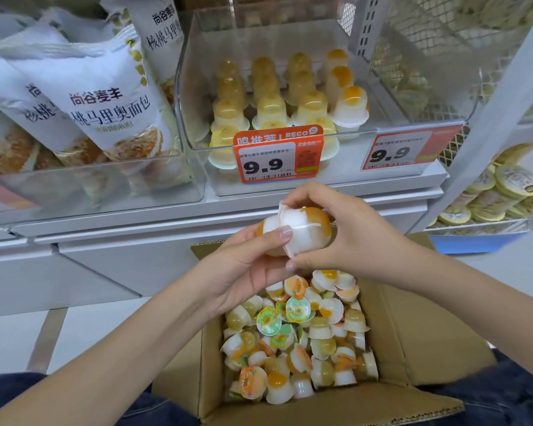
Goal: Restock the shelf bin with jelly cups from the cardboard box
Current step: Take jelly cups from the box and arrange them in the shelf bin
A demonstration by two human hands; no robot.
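Two jelly cups (302, 230), white with orange tops, are held lid to lid between both hands above the open cardboard box (413, 348). My left hand (243, 265) cups the left one from below, thumb across it. My right hand (348, 232) grips the right one from above. Several loose jelly cups (299, 339) fill the box. The clear shelf bin (197, 87) above holds rows of upright jelly cups (290, 96) behind an orange 9.9 price tag (274, 155).
Bread bags (99, 96) fill the clear bin to the left. A near-empty clear bin (428, 72) with a second 9.9 tag sits to the right. A lower rack at far right holds round yellow-lidded tubs (499, 192). My knees flank the box.
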